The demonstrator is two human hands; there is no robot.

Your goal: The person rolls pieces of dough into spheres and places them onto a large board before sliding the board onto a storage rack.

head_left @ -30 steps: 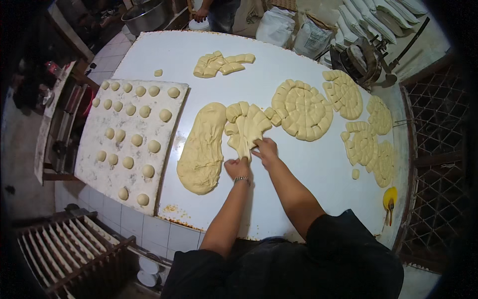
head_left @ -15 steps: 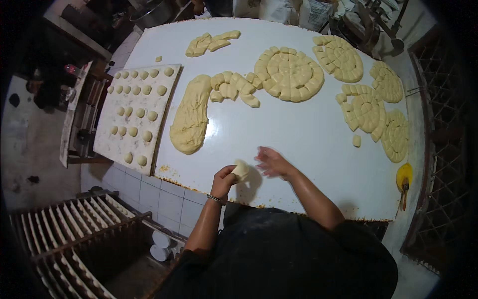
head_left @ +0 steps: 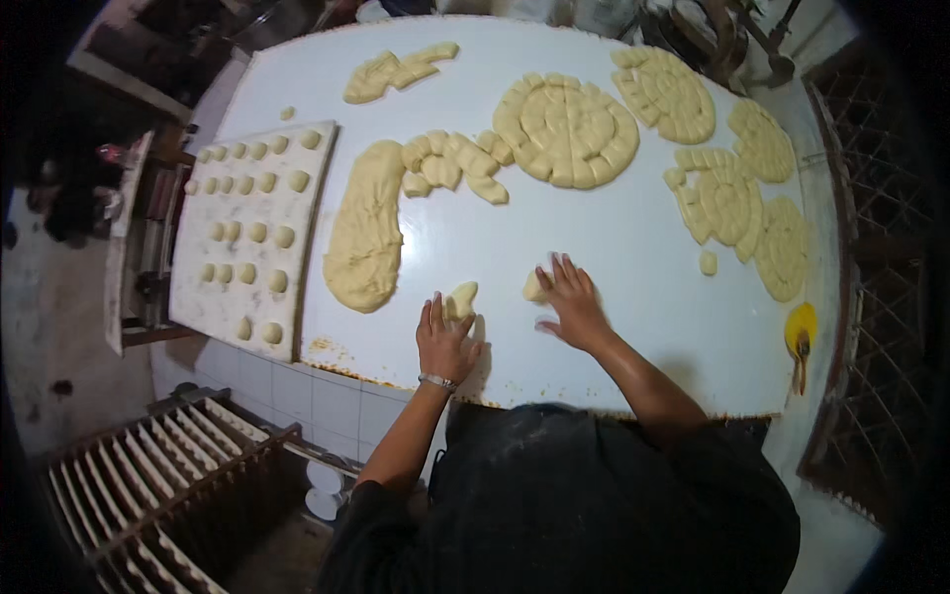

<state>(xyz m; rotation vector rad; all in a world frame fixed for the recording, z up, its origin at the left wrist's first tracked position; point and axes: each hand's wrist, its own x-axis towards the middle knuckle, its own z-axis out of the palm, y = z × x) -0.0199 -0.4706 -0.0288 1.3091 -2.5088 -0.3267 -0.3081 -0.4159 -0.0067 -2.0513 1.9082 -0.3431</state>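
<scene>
My left hand [head_left: 447, 342] lies palm down on the white tabletop, fingers stretched out, touching a small piece of dough [head_left: 461, 299] that pokes out beyond the fingertips. To its right, my right hand [head_left: 576, 305] is spread over another small dough piece [head_left: 534, 287], which shows beside the index finger and thumb; the palm hides the rest. A long slab of dough [head_left: 364, 228] lies just beyond my left hand. Behind it a cluster of cut dough pieces [head_left: 445, 163] reaches toward a large round of scored dough [head_left: 566, 129].
At the left, a floured board [head_left: 203, 297] carries several rows of dough balls. More cut dough rounds [head_left: 720, 203] cover the table's right side, near a yellow scraper and a brush [head_left: 801, 346]. Racks with long trays [head_left: 148, 465] stand at the lower left.
My left hand has gone from pinching a dough piece to lying flat on dough. My right hand has moved slightly right and come down over a second piece.
</scene>
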